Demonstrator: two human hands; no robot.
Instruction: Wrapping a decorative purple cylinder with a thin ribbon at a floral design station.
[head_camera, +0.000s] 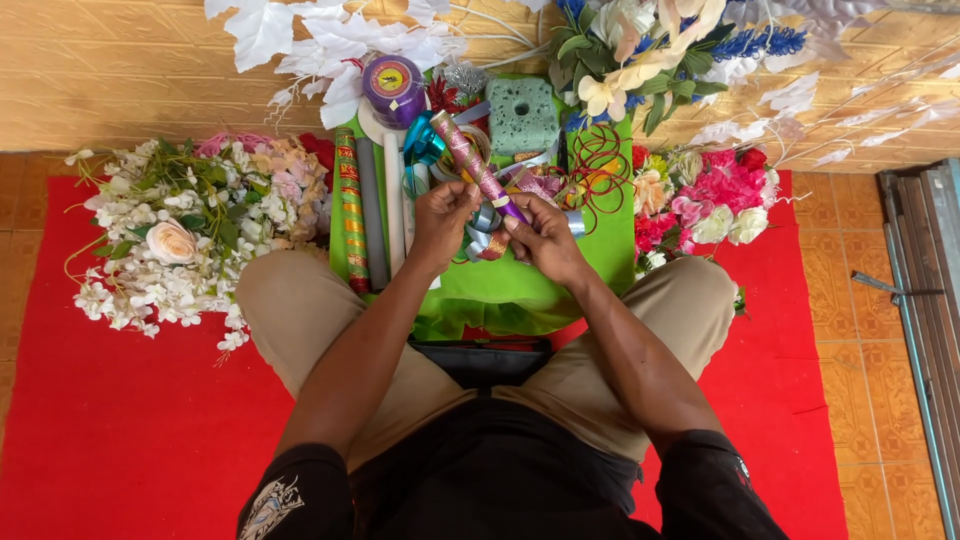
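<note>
White and pink artificial flowers (170, 225) lie on a red mat (120, 420), a green foam block (522, 115) beyond.

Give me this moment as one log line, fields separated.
left hand: holds patterned roll | right hand: pinches roll's lower end | under: green cloth | beside: flowers

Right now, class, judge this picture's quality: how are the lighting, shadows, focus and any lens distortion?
Head view: even, soft daylight with no glare; only faint shadows under the left hand and right hand; the roll they hold and the flowers look sharp; wide-angle bending shows at the edges, where the door frame slants.
</note>
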